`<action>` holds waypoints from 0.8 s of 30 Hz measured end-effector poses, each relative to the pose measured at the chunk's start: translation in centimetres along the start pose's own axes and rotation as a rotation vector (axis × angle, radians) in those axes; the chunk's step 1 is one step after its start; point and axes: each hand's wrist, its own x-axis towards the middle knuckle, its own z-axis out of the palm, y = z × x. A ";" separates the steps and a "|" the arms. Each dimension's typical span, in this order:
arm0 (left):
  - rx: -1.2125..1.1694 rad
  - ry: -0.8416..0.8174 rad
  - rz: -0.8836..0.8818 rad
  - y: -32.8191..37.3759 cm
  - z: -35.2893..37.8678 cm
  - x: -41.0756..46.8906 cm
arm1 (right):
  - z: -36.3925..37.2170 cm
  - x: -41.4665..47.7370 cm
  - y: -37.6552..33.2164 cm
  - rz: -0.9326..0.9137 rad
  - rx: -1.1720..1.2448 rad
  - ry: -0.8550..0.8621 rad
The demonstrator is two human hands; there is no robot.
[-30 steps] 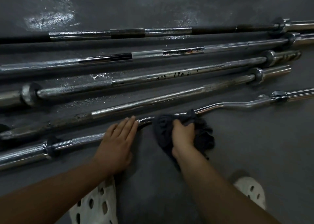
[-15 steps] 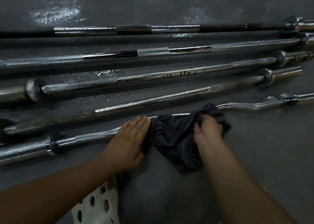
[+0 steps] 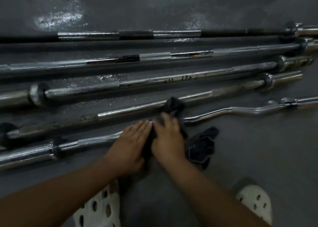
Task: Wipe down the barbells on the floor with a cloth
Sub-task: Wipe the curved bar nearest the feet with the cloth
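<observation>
Gym floor: row of barbells and curl bar laid on dark rubber flooring.

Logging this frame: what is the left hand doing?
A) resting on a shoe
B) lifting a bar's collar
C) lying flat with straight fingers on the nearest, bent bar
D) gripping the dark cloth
C: the left hand lies flat, fingers straight, on the bent bar, while the right hand holds the dark cloth.
</observation>
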 end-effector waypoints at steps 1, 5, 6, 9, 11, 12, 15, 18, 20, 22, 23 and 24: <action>-0.010 0.010 0.004 -0.2 0.0 0.0 | 0.2 -0.2 -0.3 -0.091 0.005 -0.112; -0.021 0.037 0.018 -0.5 -0.1 -0.2 | -2.3 2.4 6.0 -0.091 -0.048 0.013; -0.026 0.044 0.011 -0.4 0.0 -0.2 | -2.6 2.4 6.4 0.008 -0.048 0.040; -0.049 0.020 -0.016 -0.1 0.2 0.1 | -1.1 0.8 0.9 0.023 0.026 -0.076; -0.043 0.018 -0.019 -0.3 0.0 0.1 | -0.4 -0.2 -0.9 -0.146 0.080 -0.195; -0.018 0.010 -0.018 -0.4 -0.2 -0.1 | -0.9 0.0 0.1 -0.230 0.053 -0.173; 0.112 0.019 -0.059 -0.5 0.1 -1.3 | -2.0 2.0 5.8 -0.073 -0.039 -0.009; 0.176 0.026 -0.111 0.2 0.8 -2.1 | -0.9 0.8 2.2 0.070 0.006 -0.057; 0.172 0.044 -0.116 0.2 0.8 -2.2 | 0.3 -0.7 -0.6 -0.177 -0.044 -0.156; 0.202 0.053 -0.100 0.0 0.6 -2.4 | -0.6 -0.2 0.8 -0.345 -0.089 -0.169; 0.219 0.051 -0.092 -0.1 0.5 -2.4 | -1.2 0.9 2.9 -0.298 -0.085 -0.126; 0.231 0.045 -0.090 -0.1 0.6 -2.5 | -1.7 1.7 4.6 -0.171 -0.080 -0.067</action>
